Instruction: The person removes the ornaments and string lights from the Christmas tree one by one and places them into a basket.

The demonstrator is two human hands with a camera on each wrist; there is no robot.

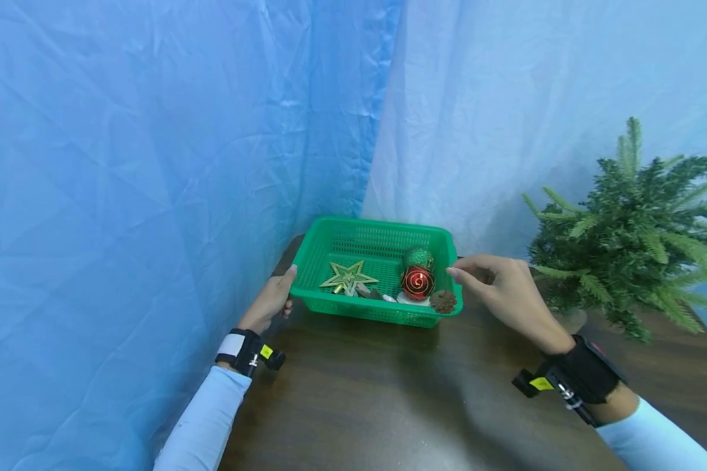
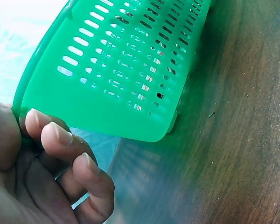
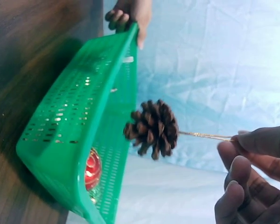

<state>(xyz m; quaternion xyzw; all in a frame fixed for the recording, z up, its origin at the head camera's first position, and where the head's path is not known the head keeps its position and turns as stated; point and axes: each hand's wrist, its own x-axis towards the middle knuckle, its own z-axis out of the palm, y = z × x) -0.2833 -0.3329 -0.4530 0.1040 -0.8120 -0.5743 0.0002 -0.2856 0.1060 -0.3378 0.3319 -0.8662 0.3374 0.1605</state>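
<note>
A green plastic basket (image 1: pixel 365 311) with slotted walls stands on the wooden table. My left hand (image 1: pixel 269 299) grips its left rim, thumb on top and fingers curled under the edge in the left wrist view. From my right hand (image 1: pixel 497 288) hangs a brown pine cone (image 3: pixel 153 129); thumb and index finger pinch its thin gold string (image 3: pixel 205 135). In the head view the pine cone overlaps the basket's front right corner. Inside the basket lie a gold star (image 1: pixel 349 275), a red ball ornament (image 1: pixel 417 282) with gold swirls, and a glittery green ball (image 1: pixel 418 257).
A small artificial fir tree (image 1: pixel 630 242) stands on the table at the right. Blue cloth (image 1: pixel 182 163) hangs behind and along the left side. The dark wooden table (image 1: pixel 359 392) extends in front of the basket.
</note>
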